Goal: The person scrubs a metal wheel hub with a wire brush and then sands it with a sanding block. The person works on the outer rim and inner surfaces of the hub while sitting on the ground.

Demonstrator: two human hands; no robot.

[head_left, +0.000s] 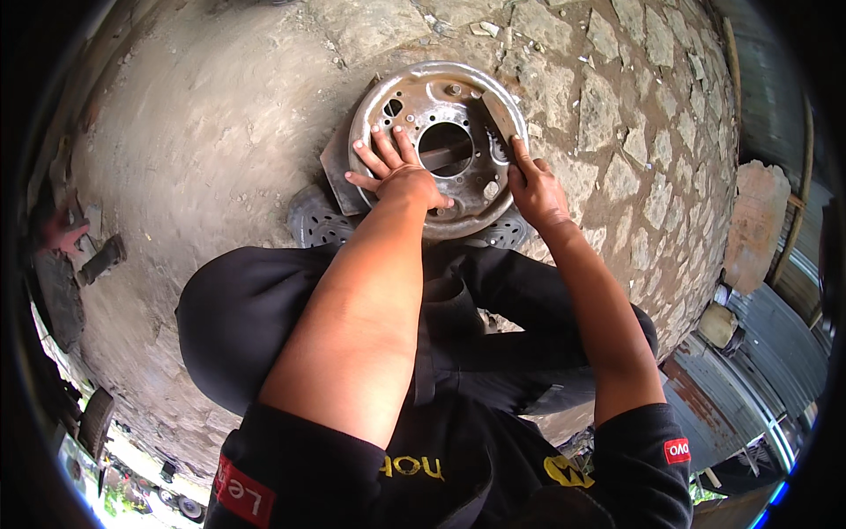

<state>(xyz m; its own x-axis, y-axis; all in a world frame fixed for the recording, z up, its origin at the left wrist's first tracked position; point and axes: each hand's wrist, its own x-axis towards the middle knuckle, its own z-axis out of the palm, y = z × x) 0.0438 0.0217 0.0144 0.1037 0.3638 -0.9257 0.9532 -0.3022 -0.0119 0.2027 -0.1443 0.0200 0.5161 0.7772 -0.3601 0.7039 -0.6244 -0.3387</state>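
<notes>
Left hand (404, 179) is resting on disc (419, 106), fingers splayed. Right hand (538, 192) is touching strip (503, 115), index extended; cannot tell if gripping.

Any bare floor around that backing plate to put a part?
Smooth ground well left of the brake backing plate; stone paving between the right hand and the corrugated sheets. Crowded: the plate, with the left hand spread on it, and its near rim, by the perforated shoes.

One head-worn fisheye looks down on the nearby metal plate (438, 108).
</notes>
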